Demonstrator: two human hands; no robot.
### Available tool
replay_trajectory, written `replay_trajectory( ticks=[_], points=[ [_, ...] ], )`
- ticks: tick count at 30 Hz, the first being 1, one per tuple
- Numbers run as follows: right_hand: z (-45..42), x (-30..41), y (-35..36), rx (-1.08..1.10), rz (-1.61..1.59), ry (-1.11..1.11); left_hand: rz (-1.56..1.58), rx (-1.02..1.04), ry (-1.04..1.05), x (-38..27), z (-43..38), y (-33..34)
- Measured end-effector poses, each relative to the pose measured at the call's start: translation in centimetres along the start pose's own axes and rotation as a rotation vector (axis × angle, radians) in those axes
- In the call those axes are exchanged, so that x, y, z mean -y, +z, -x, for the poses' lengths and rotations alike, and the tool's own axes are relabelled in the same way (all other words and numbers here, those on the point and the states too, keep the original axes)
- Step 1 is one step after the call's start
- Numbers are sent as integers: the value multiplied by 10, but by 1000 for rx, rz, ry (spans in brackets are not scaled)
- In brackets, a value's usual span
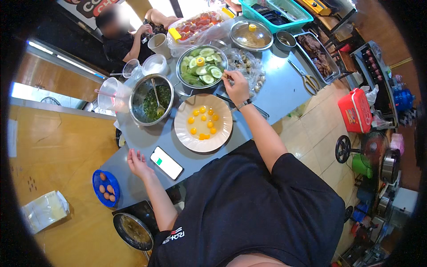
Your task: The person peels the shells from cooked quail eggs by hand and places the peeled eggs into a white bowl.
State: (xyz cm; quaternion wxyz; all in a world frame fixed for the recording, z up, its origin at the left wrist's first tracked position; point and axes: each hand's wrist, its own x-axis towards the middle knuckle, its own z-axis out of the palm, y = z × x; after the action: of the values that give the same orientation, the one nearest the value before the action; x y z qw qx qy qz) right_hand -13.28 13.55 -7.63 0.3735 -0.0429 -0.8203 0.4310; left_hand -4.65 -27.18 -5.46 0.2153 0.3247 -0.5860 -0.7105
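My right hand (237,87), with a dark band at the wrist, pinches a small brownish piece (226,76). It hovers by the rim of a glass-lidded bowl of cucumber slices (202,68), next to a clear plastic bag of small speckled eggs (256,66). Below that hand stands a fluted cream plate (181,135) holding several small raw egg yolks (203,118) in clear white. My left hand (139,164) is palm up and empty, beside a smartphone (166,163) with a lit screen. Dark tongs (261,110) lie partly hidden under my right wrist.
A steel bowl of chopped greens (135,110) with a spoon stands left of the plate. Scissors (305,78) and a meat tray (328,80) are at right. A blue basket (95,192) of brown eggs and a frying pan (133,232) are at lower left. Another person (123,43) sits opposite.
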Motion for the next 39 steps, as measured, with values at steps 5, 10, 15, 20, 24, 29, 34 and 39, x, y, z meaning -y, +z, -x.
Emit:
replay_trajectory(
  ticks=[5,10,15,20,24,29,34,39],
  points=[
    [4,27,-8,172,-974,805,-219,292,250,-23,53,51],
    [31,77,-16,595,-1228,1130,-254,958,101,-18,92,108],
    [42,94,-20,710,-1189,1066,-239,1084,-53,-12,100,135],
    [44,96,-25,793,-1144,1041,-207,1014,-103,-4,102,134],
    [46,89,-24,805,-1113,1060,-162,1029,-150,2,102,133],
    [52,77,-18,835,-1028,948,-197,1020,-147,12,100,132],
    [56,77,-15,815,-930,909,-270,951,-26,25,101,130],
    [63,72,-13,799,-875,892,-328,929,32,35,101,132]
  ],
)
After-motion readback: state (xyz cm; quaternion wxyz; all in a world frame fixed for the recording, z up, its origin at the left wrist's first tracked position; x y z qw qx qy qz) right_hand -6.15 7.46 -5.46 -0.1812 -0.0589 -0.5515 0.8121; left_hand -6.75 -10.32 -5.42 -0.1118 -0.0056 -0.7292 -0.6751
